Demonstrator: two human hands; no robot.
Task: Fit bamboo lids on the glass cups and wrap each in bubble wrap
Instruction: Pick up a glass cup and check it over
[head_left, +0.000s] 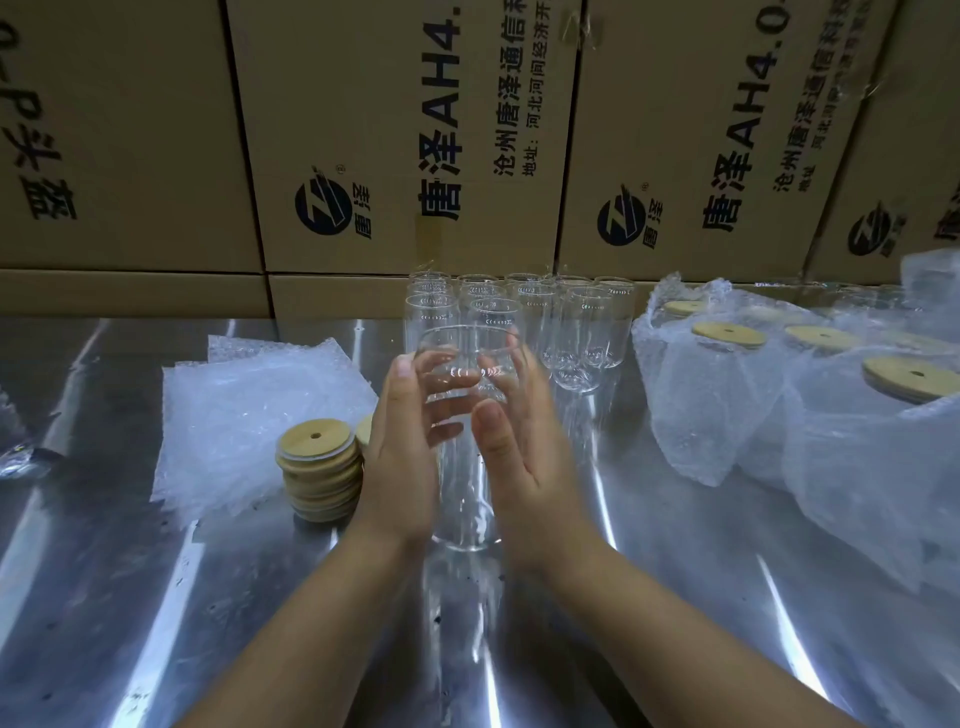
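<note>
Stacking up behind the held cup (465, 493), printed cardboard boxes (405, 130) fill the back. Shiny steel worktop (649, 597) spreads below the held cup; can't tell if its base touches. Right of the held cup: wrapped cups (831, 415), lidded, bunched in bubble wrap. Left of it: flat pile of bubble wrap sheets (244, 415). Just behind it: cluster of bare glass cups (571, 322), upright, no lids. Both hands clamp the held cup, left hand (400, 467) and right hand (524, 467) on either side, thumbs toward camera, fingers curling round the far wall. Cup upright, open-topped. Stack of bamboo lids (319, 470) sits just left of it, beside the left hand.
</note>
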